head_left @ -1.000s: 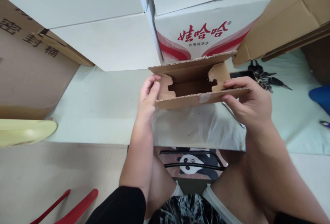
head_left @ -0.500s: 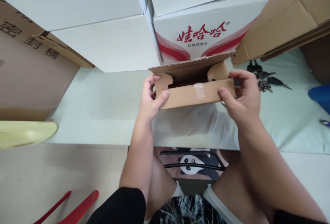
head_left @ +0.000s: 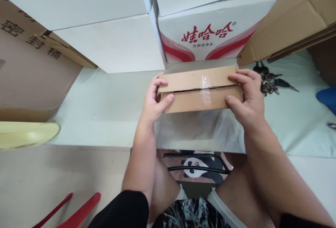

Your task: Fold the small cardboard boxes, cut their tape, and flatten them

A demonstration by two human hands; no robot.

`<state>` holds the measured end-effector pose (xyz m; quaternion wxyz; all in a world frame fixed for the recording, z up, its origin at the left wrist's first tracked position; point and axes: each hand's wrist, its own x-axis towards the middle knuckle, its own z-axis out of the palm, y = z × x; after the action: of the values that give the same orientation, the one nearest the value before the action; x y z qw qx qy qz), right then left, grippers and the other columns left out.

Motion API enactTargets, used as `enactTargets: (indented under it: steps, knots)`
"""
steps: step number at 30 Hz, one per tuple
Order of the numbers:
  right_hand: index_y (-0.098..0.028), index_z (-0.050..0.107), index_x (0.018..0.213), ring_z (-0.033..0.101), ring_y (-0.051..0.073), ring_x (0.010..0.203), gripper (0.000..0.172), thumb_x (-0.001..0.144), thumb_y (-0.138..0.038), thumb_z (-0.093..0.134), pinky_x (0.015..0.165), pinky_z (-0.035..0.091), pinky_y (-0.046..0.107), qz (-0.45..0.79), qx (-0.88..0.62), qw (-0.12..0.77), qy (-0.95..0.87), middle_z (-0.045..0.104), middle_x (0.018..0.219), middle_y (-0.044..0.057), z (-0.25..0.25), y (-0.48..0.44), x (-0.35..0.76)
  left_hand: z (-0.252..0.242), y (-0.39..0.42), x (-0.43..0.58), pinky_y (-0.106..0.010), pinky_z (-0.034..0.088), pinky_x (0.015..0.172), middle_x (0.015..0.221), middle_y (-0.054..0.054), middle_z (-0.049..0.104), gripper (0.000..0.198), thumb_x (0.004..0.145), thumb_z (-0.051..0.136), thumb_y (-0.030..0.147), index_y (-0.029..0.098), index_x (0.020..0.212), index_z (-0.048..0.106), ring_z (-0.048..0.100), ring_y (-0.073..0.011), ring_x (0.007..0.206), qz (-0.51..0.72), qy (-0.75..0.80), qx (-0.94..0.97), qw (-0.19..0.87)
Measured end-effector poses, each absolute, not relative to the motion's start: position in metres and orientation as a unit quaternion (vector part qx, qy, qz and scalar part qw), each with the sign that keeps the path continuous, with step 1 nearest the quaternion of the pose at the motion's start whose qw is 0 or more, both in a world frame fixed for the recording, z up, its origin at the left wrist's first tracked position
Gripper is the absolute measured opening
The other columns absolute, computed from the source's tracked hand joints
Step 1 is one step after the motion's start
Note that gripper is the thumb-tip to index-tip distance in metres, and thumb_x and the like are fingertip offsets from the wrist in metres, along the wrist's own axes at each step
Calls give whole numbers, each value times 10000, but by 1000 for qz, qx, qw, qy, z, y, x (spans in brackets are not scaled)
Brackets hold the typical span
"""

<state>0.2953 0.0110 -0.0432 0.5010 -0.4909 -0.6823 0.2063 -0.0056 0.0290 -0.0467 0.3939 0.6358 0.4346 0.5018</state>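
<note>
A small brown cardboard box [head_left: 189, 102] is held between my two hands above the pale green cloth. Its lid [head_left: 183, 82] is folded down over the opening, leaving a thin dark gap along the seam. Clear tape shows on both the lid and the front wall. My left hand [head_left: 155, 97] grips the left end, thumb on the front wall and fingers at the lid's corner. At the right end, my right hand [head_left: 248, 95] holds the box the same way, fingers on the lid and thumb on the front. The box's inside is hidden.
White cartons [head_left: 110, 46] and a red-and-white water carton [head_left: 215, 28] stand behind the box. A bunch of keys [head_left: 270, 81] lies on the cloth [head_left: 112, 109] at the right, near a blue object [head_left: 327, 98]. A yellow-green object [head_left: 28, 133] juts in at left.
The lid, which stood raised with its side tabs showing, has swung down toward me over the box's opening. Both hands have kept hold of the ends.
</note>
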Motion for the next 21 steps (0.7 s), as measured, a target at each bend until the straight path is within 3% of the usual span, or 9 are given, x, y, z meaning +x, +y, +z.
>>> enactTargets:
  steps: [3,6,9,12,15,18,21]
  knots:
    - [-349,661,1160,425,416,1479,378,820,-509,703,1216,338,707,190,-476,518,-685,480,1521,77,-52,15,300,-44,30,-3,-416,518,1031,1591,-121,449,587,750,811,686,276,1110,595,469,-351,1468,504,447,626,392]
    - [-345,600,1205,330,429,1553,557,748,-601,789,1229,297,718,243,-432,517,-698,381,1637,79,-60,19,306,-41,30,0,-433,496,1052,1584,-134,461,567,754,808,680,269,1085,601,456,-368,1474,512,451,613,398]
    - [-356,534,1250,325,429,1561,744,639,-572,899,1234,315,689,283,-404,484,-723,358,1658,93,-59,21,310,-41,30,2,-447,472,1076,1564,-132,483,556,739,822,664,269,1063,602,461,-369,1462,522,450,602,403]
    - [-353,494,1246,333,405,1560,761,636,-496,925,1242,328,656,296,-421,433,-740,348,1655,96,-52,19,309,-46,31,3,-463,405,1151,1534,-124,518,533,746,811,646,269,1064,606,428,-370,1489,545,447,591,393]
    - [-332,482,1232,321,409,1555,778,617,-532,915,1233,324,660,283,-428,416,-750,340,1625,113,-49,16,304,-55,32,6,-476,336,1211,1530,-91,534,520,744,764,655,280,1067,604,411,-373,1503,594,433,544,406]
    - [-321,509,1213,359,406,1513,768,605,-585,896,1234,315,646,259,-445,427,-743,387,1540,123,-50,15,300,-59,34,10,-480,336,1216,1517,-64,550,468,728,712,614,282,1033,588,414,-369,1501,627,419,499,427]
    - [-313,505,1203,311,408,1547,759,615,-607,884,1236,303,638,266,-443,429,-741,335,1594,138,-51,16,301,-57,34,14,-469,331,1219,1499,-58,563,380,714,673,499,269,1001,577,404,-359,1506,633,416,483,438]
